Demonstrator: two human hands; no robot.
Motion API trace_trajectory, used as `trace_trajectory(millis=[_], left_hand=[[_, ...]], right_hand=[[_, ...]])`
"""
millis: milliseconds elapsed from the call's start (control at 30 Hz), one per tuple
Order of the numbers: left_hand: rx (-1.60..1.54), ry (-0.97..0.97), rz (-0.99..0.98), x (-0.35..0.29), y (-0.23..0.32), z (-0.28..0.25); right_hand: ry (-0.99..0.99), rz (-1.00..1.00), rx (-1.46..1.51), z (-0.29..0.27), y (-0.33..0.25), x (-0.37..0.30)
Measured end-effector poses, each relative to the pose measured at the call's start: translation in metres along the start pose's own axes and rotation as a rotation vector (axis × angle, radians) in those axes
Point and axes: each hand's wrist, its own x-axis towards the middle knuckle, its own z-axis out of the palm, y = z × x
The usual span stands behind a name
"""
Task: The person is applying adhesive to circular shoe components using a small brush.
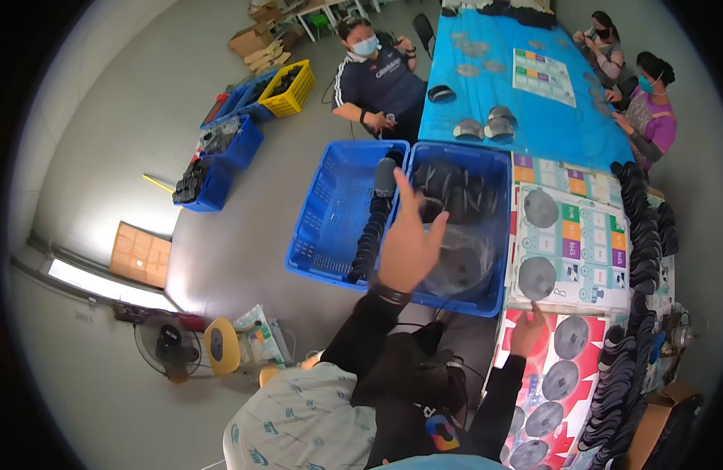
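Observation:
My left hand (pixel 408 239) is raised over two blue crates, fingers spread, holding nothing; it is nearest a long curved stack of dark round pieces (pixel 371 231) that leans in the left blue crate (pixel 330 211). The right blue crate (pixel 486 235) holds dark pieces and a clear plastic bag. My right hand (pixel 527 329) rests with its fingertips on the near edge of a colourful printed sheet (pixel 580 243) on the table, where two grey round discs (pixel 537 276) lie.
Long rows of stacked dark pieces (pixel 639 258) run along the table's right side. More grey discs (pixel 571 337) lie on a red sheet. Three people sit around a blue-covered table (pixel 526 102). Blue and yellow crates (pixel 287 86), a cardboard box and a fan (pixel 169 345) stand on the floor.

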Motion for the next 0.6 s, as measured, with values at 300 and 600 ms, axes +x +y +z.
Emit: trace_trajectory(millis=[300, 600], left_hand=[[-1.109, -1.093, 0.602, -0.060, 0.045, -0.001], [0.985, 0.478, 0.074, -0.030, -0.075, -0.052]], right_hand=[[-0.071, 0.160, 0.358, -0.033, -0.038, -0.090], [0.097, 0.286, 0.334, -0.063, -0.072, -0.217]])
